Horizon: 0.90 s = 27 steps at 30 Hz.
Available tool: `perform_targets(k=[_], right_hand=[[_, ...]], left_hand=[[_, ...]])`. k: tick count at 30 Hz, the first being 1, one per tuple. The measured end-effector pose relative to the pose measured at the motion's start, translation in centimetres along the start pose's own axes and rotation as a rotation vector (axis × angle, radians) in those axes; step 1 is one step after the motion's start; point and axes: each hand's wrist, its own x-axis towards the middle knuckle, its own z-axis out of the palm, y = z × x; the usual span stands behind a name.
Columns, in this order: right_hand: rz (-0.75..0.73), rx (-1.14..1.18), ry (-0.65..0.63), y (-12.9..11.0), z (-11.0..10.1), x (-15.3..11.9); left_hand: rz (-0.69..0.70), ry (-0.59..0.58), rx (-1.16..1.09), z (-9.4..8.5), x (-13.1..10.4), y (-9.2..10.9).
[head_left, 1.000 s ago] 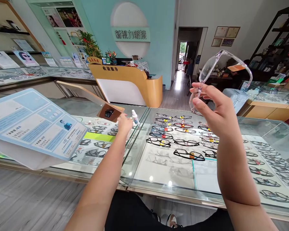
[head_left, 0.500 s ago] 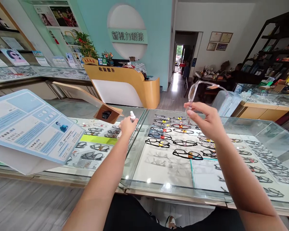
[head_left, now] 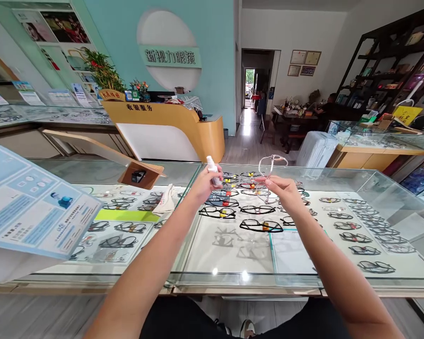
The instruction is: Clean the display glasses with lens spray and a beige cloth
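Note:
My left hand (head_left: pixel 204 185) is closed around a small white spray bottle (head_left: pixel 212 168), held upright above the glass counter. To the right, my right hand (head_left: pixel 283 189) pinches a pair of clear-framed glasses (head_left: pixel 266 165) by its frame, lenses upward and to the left of the fingers. The bottle and the clear glasses are apart. Beneath both hands, rows of dark-framed glasses (head_left: pixel 261 225) lie in the display. A white cloth (head_left: pixel 165 201) rests on the glass to the left of my left hand.
The glass counter (head_left: pixel 233 278) spans the front. A blue-and-white leaflet (head_left: pixel 38 202) stands at the left, beside a brown holder (head_left: pixel 137 175) with a small black object. Farther back are a yellow-and-white reception desk (head_left: pixel 162 136) and, at right, another display counter (head_left: pixel 381 153). Someone sits near the back table.
My left hand has lifted the spray bottle and moved right, uncovering the cloth. My right hand has turned the clear glasses and brought them lower and closer to the bottle. The view has shifted.

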Motion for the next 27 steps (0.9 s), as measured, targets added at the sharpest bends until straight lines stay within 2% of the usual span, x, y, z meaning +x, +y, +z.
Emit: perform_targets(k=[4,7,9,11,13,19,27], right_hand=[[0.027,0.029,-0.028,1.2,0.4,0.0],[0.039,0.049,-0.063,2.1,1.2,0.0],[0.047,0.071,-0.082,2.5,1.9,-0.1],[0.052,0.088,-0.099,2.6,2.4,-0.2],[0.054,0.094,-0.112,2.8,2.9,-0.4],[0.038,0.084,-0.135,2.6,3.8,-1.1],[0.011,0.102,-0.201,1.9,4.7,-1.6]], left_hand=[[-0.056,-0.227,-0.262,3.2,-1.2,0.3],[-0.138,-0.429,-0.419,4.0,-2.0,-0.6],[-0.179,-0.488,-0.432,3.9,-2.5,-1.1],[-0.182,-0.486,-0.425,3.7,-2.9,-1.3],[-0.127,-0.432,-0.370,3.6,-3.1,-1.4],[0.105,-0.236,0.067,3.7,-2.9,-2.2],[0.170,-0.196,0.186,3.8,-3.2,-3.0]])
